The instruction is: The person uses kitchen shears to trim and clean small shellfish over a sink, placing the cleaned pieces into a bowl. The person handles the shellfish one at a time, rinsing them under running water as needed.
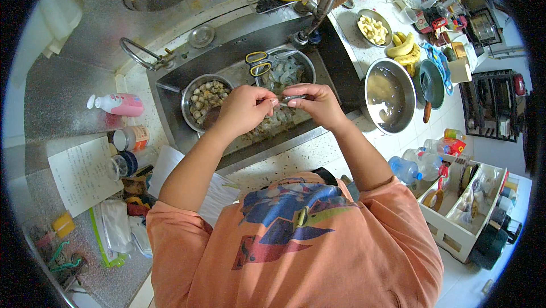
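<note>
Over the stainless steel sink point(337, 78), my left hand point(245, 109) and my right hand point(318, 105) meet, pinching a small greyish piece, probably a raw shrimp point(294, 97), between their fingertips. Behind them a metal bowl point(315, 69) holds peeled-looking raw shrimp point(283, 71), with yellow-and-black-handled scissors point(259, 64) lying across its rim. Left of my left hand sits a metal pan point(186, 105) of small shellfish point(209, 97). Below my fingers, translucent scraps point(273, 126) lie on the sink's floor.
A faucet point(318, 20) rises at the sink's back right. On the right counter stand a bowl of cut pale pieces point(373, 28), bananas point(405, 47), a large basin of liquid point(390, 94) and a frying pan point(431, 84). Left are a pink pump bottle point(123, 104) and jars point(132, 138).
</note>
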Motion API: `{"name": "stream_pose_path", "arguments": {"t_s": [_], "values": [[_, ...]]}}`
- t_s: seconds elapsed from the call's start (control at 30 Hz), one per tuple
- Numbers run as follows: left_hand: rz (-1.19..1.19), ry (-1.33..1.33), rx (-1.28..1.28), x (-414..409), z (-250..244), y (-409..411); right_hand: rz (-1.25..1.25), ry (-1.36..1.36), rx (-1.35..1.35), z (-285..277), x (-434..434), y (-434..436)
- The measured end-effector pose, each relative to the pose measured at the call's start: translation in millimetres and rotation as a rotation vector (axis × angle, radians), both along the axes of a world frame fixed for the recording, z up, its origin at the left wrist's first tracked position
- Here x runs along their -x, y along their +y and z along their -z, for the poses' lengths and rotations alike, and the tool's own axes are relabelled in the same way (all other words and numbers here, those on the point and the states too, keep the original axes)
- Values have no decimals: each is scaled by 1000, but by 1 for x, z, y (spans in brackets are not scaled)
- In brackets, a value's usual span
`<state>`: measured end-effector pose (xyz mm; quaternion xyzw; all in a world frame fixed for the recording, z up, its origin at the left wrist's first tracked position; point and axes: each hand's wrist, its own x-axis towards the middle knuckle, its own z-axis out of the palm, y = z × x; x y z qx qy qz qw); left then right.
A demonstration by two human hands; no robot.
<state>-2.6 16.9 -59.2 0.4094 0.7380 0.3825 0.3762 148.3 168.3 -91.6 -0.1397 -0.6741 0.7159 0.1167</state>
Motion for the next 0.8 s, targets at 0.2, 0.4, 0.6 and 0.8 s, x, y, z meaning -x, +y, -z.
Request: {"name": "stream_pose_path", "arguments": {"t_s": [0.2, 0.4, 0.6, 0.8], "values": [[37, -197, -47, 4, 12, -4, -28, -98, 293, 11, -2, 6], [57, -232, -163, 7, 11, -9, -49, -128, 477, 19, 4, 9], [46, -21, -121, 7, 10, -19, -18, -137, 571, 23, 8, 8], [166, 871, -115, -3, 23, -39, -7, -80, 425, 21, 11, 9]]}}
